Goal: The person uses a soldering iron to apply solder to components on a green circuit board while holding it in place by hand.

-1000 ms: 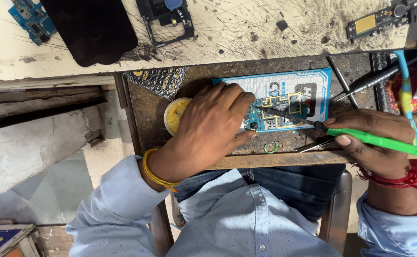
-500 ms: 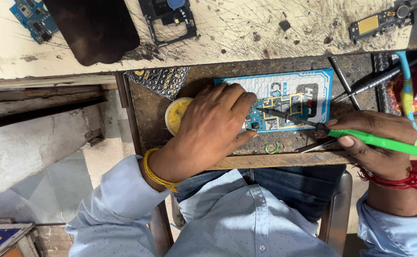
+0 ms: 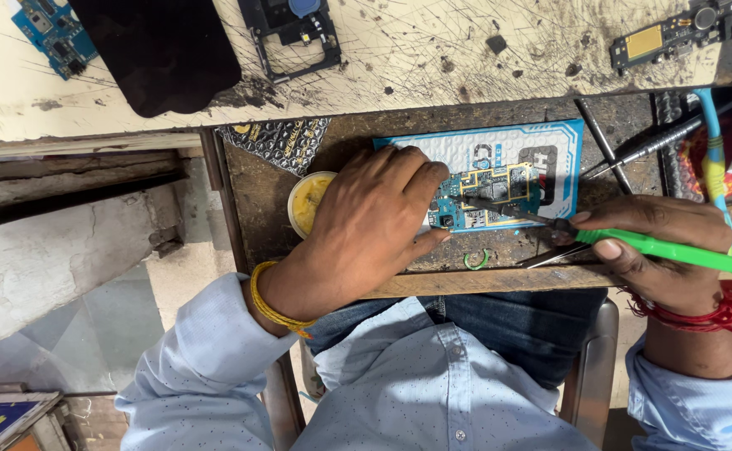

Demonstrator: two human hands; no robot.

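Soldering iron [image 3: 675, 250]: green handle is gripped in closed fingers of right hand [image 3: 658, 250].
Circuit board [image 3: 487, 196]: pinned on blue mat [image 3: 508, 146] by spread fingers of left hand [image 3: 366, 225], tip touching it.

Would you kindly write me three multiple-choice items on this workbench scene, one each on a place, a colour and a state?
1. Where does the small tin of yellow paste sit?
A. beside the left hand
B. on the pale upper bench
C. under the stool

2. What colour is the handle of the soldering iron?
A. red
B. green
C. black

3. What is the right hand doing?
A. lying open and empty
B. gripping the soldering iron
C. holding tweezers

Answers: 1 A, the tin shows just left of that hand; 2 B, the handle is bright green; 3 B, the fingers close round it, its tip at the circuit board.
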